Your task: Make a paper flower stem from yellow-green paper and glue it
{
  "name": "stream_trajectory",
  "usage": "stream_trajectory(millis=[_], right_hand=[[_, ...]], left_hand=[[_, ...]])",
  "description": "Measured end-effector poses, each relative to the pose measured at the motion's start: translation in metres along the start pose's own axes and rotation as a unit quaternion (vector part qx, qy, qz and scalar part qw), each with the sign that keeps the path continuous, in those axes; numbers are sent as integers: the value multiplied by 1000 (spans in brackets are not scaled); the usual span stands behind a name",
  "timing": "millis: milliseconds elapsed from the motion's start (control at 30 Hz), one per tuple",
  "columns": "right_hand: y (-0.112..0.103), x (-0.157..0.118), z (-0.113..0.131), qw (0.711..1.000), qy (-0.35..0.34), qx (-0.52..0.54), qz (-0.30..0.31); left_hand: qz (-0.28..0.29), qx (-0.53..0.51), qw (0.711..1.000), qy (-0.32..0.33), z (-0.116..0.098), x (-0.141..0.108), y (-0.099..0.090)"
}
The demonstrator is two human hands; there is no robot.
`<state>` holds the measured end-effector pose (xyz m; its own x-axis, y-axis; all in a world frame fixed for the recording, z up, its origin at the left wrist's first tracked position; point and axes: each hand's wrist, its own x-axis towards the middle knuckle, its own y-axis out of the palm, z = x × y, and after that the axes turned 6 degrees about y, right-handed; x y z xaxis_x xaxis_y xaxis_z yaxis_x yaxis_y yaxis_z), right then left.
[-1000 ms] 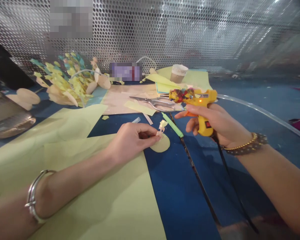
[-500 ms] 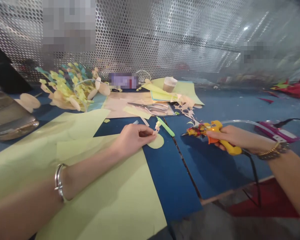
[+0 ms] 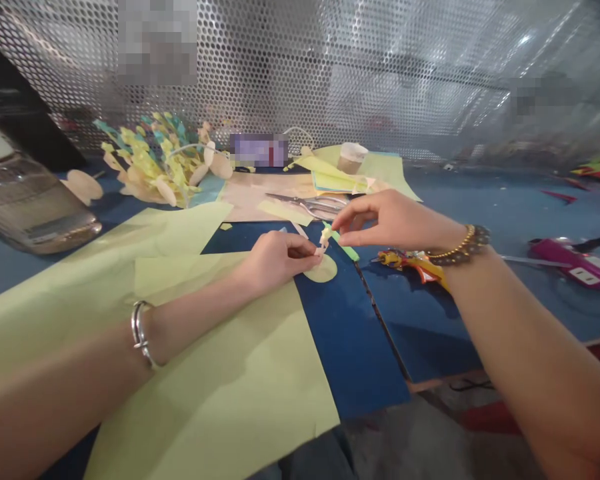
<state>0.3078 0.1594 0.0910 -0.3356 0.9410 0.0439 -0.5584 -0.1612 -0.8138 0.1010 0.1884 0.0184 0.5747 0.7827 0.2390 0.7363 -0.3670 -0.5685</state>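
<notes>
My left hand [image 3: 283,261] pinches a small paper flower figure [image 3: 324,240], pale pink below and yellow on top, which stands upright over a round yellow-green paper disc [image 3: 324,269]. Just right of the figure's top is my right hand [image 3: 375,219], its thumb and forefinger apart with nothing visible between them. A light green stick-like tool [image 3: 349,251] lies behind the disc, partly under the right fingers. The yellow glue gun [image 3: 405,261] rests on the blue table below my right wrist, its handle partly hidden by the forearm.
Large yellow-green sheets [image 3: 220,360] cover the left. Scissors [image 3: 305,203] lie on a pale board [image 3: 240,193] behind the hands. Paper flowers [image 3: 155,163] and a glass jar [image 3: 35,203] stand at the left, a cup [image 3: 352,157] at the back, a purple power strip [image 3: 575,262] at the right.
My right hand has let go of the glue gun, now lying on the table, and has moved left to beside the flower figure. My left hand still holds the figure.
</notes>
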Motion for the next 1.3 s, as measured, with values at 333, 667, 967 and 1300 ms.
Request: stream_trajectory(millis=[333,667,967,1300], right_hand=[[38,7,-12,995,-62,61,-52],[41,7,-13,993,-63,58,-79],[41,8,-14,993,-59,77,-72],[42,7,-12,993,-61,60,-83]], left_hand=[[4,7,1000,26,0,0,-1],[5,15,999,49,1,-1,-1],[-16,13,999,47,-1,0,-1],[-16,1,999,51,3,2,0]])
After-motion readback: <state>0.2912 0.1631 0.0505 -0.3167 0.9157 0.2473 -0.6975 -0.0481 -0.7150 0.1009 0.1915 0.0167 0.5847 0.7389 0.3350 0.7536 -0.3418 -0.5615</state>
